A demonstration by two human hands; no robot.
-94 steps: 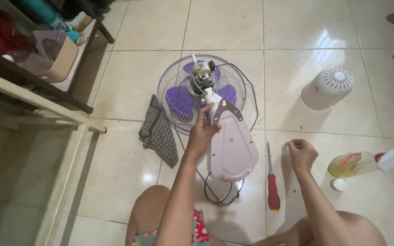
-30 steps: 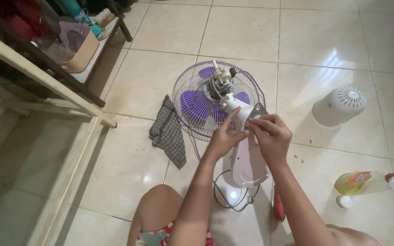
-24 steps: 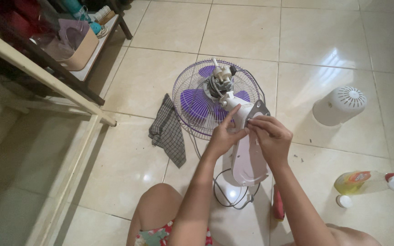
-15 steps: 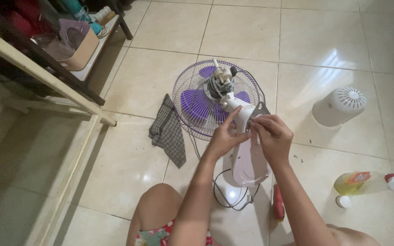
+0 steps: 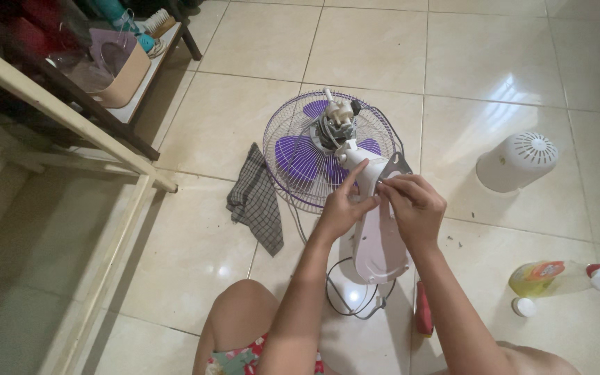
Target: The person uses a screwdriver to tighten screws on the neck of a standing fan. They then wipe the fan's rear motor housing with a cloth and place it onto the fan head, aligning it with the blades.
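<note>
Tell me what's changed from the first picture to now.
The right hand left the floor beside the screwdriver and came up to the fan's base, fingertips pinched by the metal bracket. The left hand stayed on the fan's neck. Cloth, white cover and bottle stayed put.

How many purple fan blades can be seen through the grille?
3. One purple blade sits at the top left of the fan grille, one at the left, one at the right beside the motor. The neck and hands could hide more.
</note>
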